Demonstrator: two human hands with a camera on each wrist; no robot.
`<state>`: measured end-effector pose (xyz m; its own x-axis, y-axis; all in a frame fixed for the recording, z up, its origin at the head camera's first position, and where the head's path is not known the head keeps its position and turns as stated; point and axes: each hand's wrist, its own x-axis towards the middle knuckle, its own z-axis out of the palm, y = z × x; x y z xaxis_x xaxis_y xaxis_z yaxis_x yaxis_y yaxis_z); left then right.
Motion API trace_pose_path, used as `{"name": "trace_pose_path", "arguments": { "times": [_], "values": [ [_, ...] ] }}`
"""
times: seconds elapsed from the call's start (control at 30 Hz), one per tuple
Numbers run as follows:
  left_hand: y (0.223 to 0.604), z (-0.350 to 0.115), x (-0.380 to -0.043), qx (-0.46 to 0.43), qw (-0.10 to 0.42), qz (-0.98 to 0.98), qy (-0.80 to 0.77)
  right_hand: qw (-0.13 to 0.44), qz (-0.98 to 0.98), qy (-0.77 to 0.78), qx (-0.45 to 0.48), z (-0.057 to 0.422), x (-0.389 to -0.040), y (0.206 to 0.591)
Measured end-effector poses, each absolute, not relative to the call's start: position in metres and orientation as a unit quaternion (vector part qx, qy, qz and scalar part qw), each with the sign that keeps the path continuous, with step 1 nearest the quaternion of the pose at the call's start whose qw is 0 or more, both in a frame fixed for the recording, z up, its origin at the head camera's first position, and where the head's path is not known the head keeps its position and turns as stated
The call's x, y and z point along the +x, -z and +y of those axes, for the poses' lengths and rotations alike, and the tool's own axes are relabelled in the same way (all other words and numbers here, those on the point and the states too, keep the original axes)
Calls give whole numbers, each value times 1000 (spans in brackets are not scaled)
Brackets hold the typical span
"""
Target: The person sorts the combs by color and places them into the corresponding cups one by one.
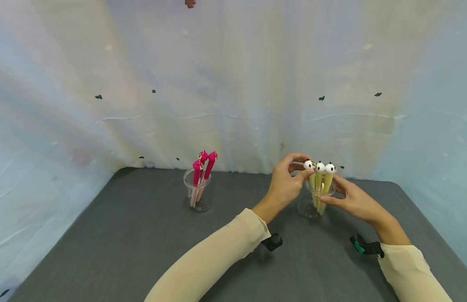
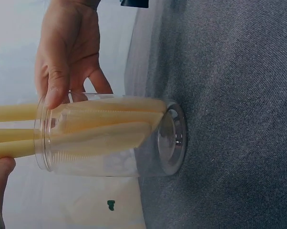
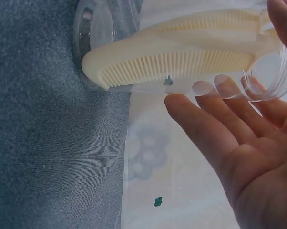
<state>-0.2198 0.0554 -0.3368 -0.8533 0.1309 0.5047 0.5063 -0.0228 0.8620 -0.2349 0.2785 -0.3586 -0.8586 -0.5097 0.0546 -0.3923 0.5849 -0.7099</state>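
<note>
On the right of the head view, several pale yellow combs (image 3: 177, 67) with panda-head handle ends stand in a clear plastic cup (image 2: 172, 164). My left hand (image 1: 286, 180) pinches the handle of the leftmost comb just below its panda head; in the left wrist view only a fingertip and part of that hand show at the lower left. My right hand (image 1: 356, 201) holds the cup by its rim from the right, thumb in front and fingers round the far side. The comb teeth are down inside the cup, and the cup's base is on the table.
Left of the hands stands a second clear cup (image 1: 203, 204) holding several bright pink combs (image 1: 196, 174) with character heads. Both cups are near the back edge of the dark grey table (image 1: 116, 235). A pale patterned curtain (image 1: 237, 84) hangs behind and at the sides.
</note>
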Motion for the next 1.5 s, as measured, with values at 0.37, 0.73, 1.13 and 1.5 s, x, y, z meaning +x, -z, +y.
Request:
{"name": "trace_pose_path", "arguments": {
  "times": [0.37,0.73,1.13,1.5],
  "values": [
    [337,58,-224,-209,121,-683,689,78,881,387,-261,279,-234,360],
    [339,61,-223,-194,107,-662,716,72,887,377,-257,279,-233,357],
    [345,59,-225,-191,86,-671,711,77,883,386,-256,280,-234,363],
    [347,57,-225,-208,84,-662,715,79,887,382,-246,279,-234,360]
  ]
}}
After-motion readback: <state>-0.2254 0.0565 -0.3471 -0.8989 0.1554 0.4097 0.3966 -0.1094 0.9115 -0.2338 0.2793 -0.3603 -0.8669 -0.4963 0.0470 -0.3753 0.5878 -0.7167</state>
